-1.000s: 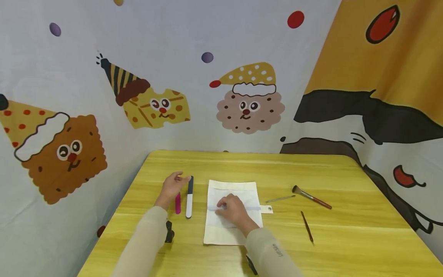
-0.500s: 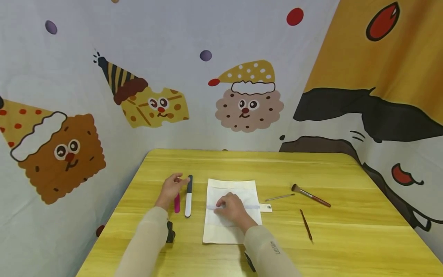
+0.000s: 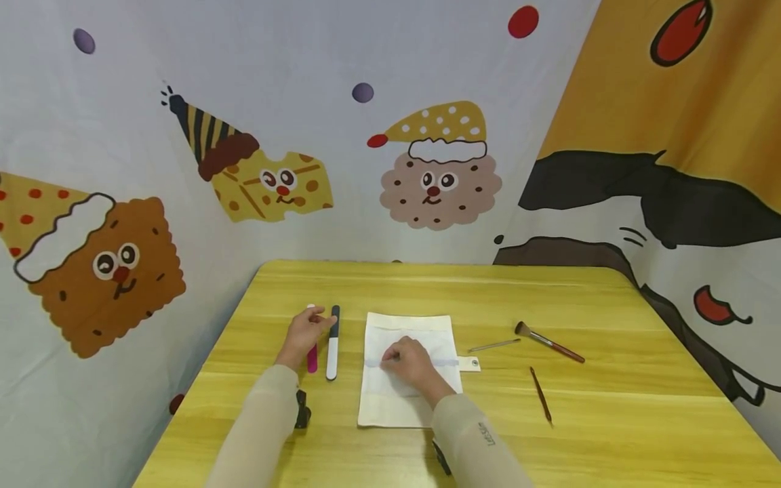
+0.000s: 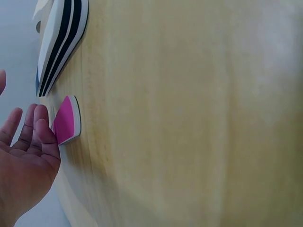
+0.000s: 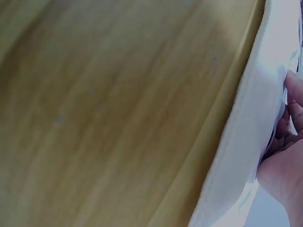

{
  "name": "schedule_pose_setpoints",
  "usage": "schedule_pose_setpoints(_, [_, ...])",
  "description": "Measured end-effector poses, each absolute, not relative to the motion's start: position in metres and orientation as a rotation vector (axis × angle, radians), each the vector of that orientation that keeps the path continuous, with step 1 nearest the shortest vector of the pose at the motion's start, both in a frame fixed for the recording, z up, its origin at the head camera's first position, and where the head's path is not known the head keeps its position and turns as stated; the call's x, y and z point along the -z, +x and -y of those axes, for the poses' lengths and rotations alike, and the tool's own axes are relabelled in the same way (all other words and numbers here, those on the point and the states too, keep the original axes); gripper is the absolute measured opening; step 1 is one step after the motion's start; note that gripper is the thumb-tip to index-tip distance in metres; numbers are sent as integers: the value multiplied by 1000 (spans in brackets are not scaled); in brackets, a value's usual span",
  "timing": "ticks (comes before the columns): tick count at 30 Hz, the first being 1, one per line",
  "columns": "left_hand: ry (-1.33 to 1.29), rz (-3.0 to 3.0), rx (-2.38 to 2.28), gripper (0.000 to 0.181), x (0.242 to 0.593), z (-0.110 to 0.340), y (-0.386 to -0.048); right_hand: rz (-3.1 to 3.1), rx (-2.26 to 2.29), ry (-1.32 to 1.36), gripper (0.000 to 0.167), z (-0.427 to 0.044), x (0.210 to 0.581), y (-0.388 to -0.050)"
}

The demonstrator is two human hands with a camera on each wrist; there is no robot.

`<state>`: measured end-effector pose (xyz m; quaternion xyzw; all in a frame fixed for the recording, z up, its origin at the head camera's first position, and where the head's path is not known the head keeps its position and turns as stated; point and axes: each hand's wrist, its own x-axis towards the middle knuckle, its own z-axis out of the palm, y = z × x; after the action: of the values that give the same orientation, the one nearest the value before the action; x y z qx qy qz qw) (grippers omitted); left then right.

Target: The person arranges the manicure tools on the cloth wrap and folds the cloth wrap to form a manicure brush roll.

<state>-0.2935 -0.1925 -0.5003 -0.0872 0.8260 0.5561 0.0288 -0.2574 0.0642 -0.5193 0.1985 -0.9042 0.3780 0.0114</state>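
Note:
My left hand (image 3: 307, 332) hovers over or rests beside a pink nail file (image 3: 312, 359), fingers loosely bent and palm bare in the left wrist view. Just right of it lies a nail file, dark at the far end and white at the near end (image 3: 332, 358); my thumb is close to the dark part. My right hand (image 3: 410, 362) is on an unfolded cream-white cloth pouch (image 3: 396, 412), near its pale lavender band (image 3: 447, 362). Thumb and fingertips there are curled close together; whether they pinch the band is hidden.
A snap tab (image 3: 470, 364) sticks out right of the pouch. Beyond it lie a thin metal tool (image 3: 494, 345), a makeup brush (image 3: 549, 341) and a slim brown-handled tool (image 3: 540, 395). A cartoon-printed cloth (image 3: 342, 68) hangs behind the yellow wooden table (image 3: 610, 440).
My right thumb and index finger have drawn closer together over the pouch. My left hand has hardly moved; the head view has shifted slightly.

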Motion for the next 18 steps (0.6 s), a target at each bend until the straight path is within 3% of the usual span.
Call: schedule_pose_setpoints(18, [-390, -2634, -1799, 46, 508, 208, -293, 2861, -1193, 577, 5, -63, 521, -259])
